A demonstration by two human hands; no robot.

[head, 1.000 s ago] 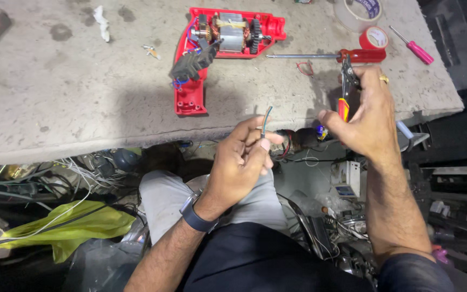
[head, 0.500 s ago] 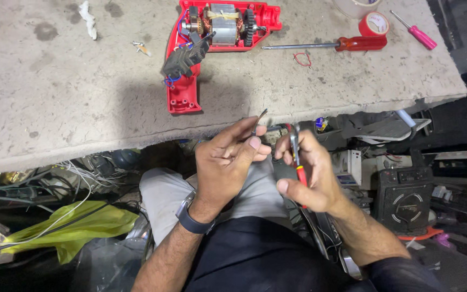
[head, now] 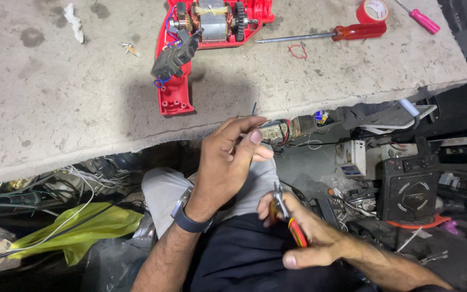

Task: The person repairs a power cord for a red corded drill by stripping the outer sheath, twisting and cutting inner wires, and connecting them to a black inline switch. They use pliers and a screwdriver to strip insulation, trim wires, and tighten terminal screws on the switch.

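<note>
- My left hand point(head: 228, 162) is raised in front of the edge of the concrete workbench point(head: 55, 108), fingers curled together and pinched on a thin dark wire point(head: 254, 110).
- The wire stands up from between my fingertips, its free end showing against the bench surface. I cannot tell how far it runs inside the hand.
- My right hand point(head: 304, 238) sits lower, over my lap, wrapped tight around a pair of pliers point(head: 290, 221) with red and yellow handles.
- The plier nose points up toward my left hand but is well apart from the wire. I cannot tell whether the nose is parted or together.
- On the bench, beyond my left hand, lies an opened red drill housing point(head: 177, 92); the motor point(head: 212, 21) and a gear are exposed in the upper half.
- A black switch block point(head: 174, 57) rests on the housing handle, joined to it by blue leads.
- A red-handled screwdriver point(head: 352, 32) lies to the right of the housing, shaft pointing at it.
- A roll of red tape point(head: 373, 11) and a pink-handled screwdriver point(head: 420, 19) lie just beyond it, near the far right corner.
- A small loop of red wire point(head: 297, 52) lies below the screwdriver shaft.
</note>
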